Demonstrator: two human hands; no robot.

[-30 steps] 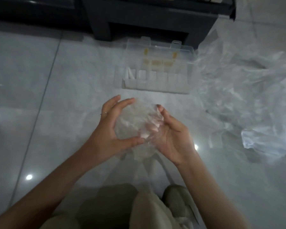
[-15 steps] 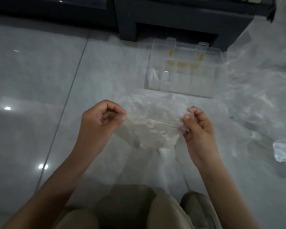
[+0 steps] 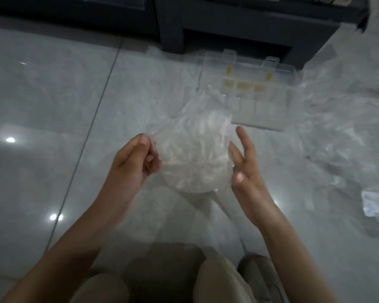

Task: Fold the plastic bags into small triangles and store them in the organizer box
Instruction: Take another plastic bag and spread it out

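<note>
Left hand (image 3: 136,162) is keeping its fingers curled, thumb and forefinger pinching the near-left edge of the plastic bag (image 3: 195,154), as it was doing half a second ago. The bag is billowing loose in the air, one crumpled clear sheet rising away from that pinch toward the far side, where a moment earlier it was being stretched taut between two pinches. Right hand (image 3: 247,169) is now standing open, fingers straight and spread, holding nothing; it has let go of the bag's right edge and is hovering just beside it, contact with the film impossible to confirm. Reading: the bag is still being shaken open and flattened, with no crease or triangle started, so the folding proper is yet to begin. The bag is hanging between the two hands, above the tiled floor (image 3: 53,106) and clear of it. Farther off and to the right, the organizer box (image 3: 260,99) is lying open on the floor, some compartments showing pale contents. Beyond it, a heap of unfolded bags (image 3: 341,119) is waiting.
</note>
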